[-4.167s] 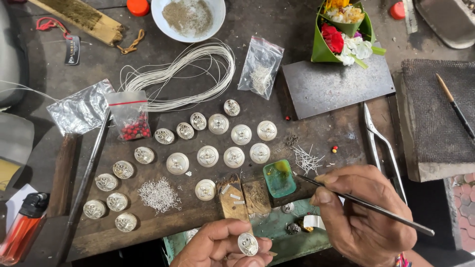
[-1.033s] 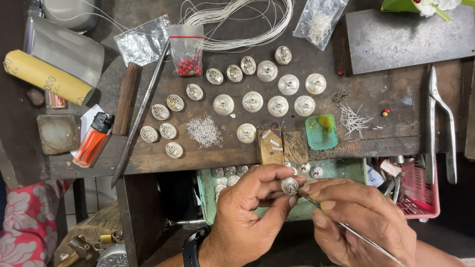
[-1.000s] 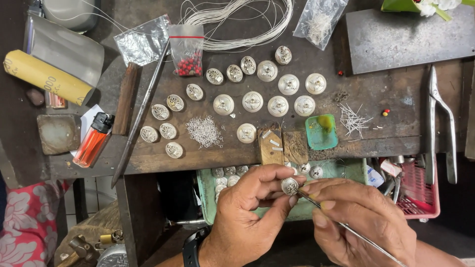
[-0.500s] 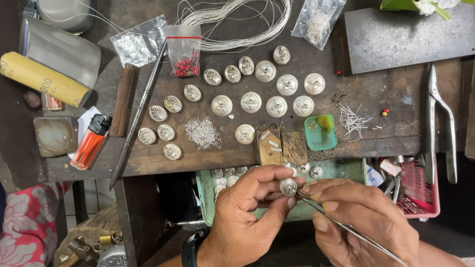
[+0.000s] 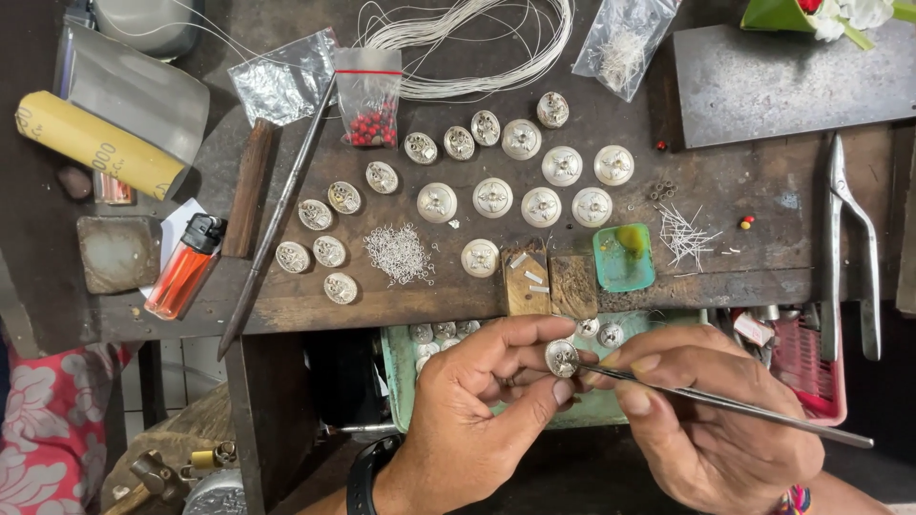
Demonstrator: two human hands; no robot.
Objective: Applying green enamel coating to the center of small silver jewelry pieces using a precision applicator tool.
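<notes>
Silver is what we are working — our left hand (image 5: 477, 410) is pinching a small round button (image 5: 561, 359) between thumb and fingertips, just below the bench edge (image 5: 382, 307). Our right hand (image 5: 706, 420) is gripping a thin metal pick (image 5: 725, 404), its tip now touching the button — half a second ago it was meeting the piece lower. The fine work is continuing, we judge.

Eighteen round domed silver discs (image 5: 493, 197) on wooden table (image 5: 744, 191). One more, held silver disc (image 5: 562, 359), in left hand (image 5: 477, 401). One thin metal probe (image 5: 725, 405) in right hand (image 5: 716, 420). Three clear plastic bags (image 5: 286, 86). One orange lighter (image 5: 184, 267). One yellow sandpaper roll (image 5: 84, 143). One small green dish (image 5: 622, 257). One coil of white wire (image 5: 477, 48). One steel pliers (image 5: 849, 238). More discs in green tray (image 5: 401, 381), partly hidden, not countable.
</notes>
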